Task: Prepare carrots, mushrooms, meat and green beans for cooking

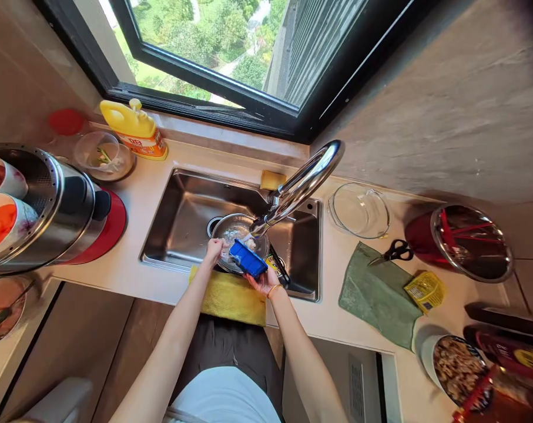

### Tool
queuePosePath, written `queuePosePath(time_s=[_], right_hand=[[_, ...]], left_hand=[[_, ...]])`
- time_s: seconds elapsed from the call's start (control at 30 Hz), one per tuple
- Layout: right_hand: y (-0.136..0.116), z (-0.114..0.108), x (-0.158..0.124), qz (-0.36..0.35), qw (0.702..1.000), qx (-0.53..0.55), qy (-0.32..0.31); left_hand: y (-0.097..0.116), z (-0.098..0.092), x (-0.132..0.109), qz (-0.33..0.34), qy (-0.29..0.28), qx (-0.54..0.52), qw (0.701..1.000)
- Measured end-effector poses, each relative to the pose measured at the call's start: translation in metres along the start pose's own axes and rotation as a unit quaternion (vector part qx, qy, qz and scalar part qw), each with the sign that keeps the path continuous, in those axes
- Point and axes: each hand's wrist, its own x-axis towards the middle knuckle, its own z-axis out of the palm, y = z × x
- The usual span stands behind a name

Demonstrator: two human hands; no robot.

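Note:
A blue rectangular plastic container (pixel 248 258) is gripped at its lower right end by my right hand (pixel 265 281). It tilts under the tap's spout, over a round bowl (pixel 231 218) with water in it. At the bowl's left edge my left hand (pixel 214 249) is closed; whether it pinches the rim or something small cannot be made out. The bowl rests in the steel sink (pixel 191 200), under the curved chrome faucet (pixel 308 179). Right of the bowl, dark utensils (pixel 280 264) lie partly hidden behind my right hand.
A yellow cloth (pixel 231 296) hangs over the front edge. Left stand a steamer (pixel 72 205) bearing bowls and a yellow jug (pixel 136 129). On the right are a glass bowl (pixel 358 210), scissors (pixel 396 251), a green cloth (pixel 376 294) and a red-sided pot (pixel 425 238).

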Motion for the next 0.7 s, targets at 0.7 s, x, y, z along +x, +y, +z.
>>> queuePosePath(time_s=[0.7], right_hand=[[0.058,0.030,0.012,0.121,0.941,0.227,-0.218]], left_hand=[[-0.015,-0.020,-0.056,0.137,0.023,0.236,0.962]])
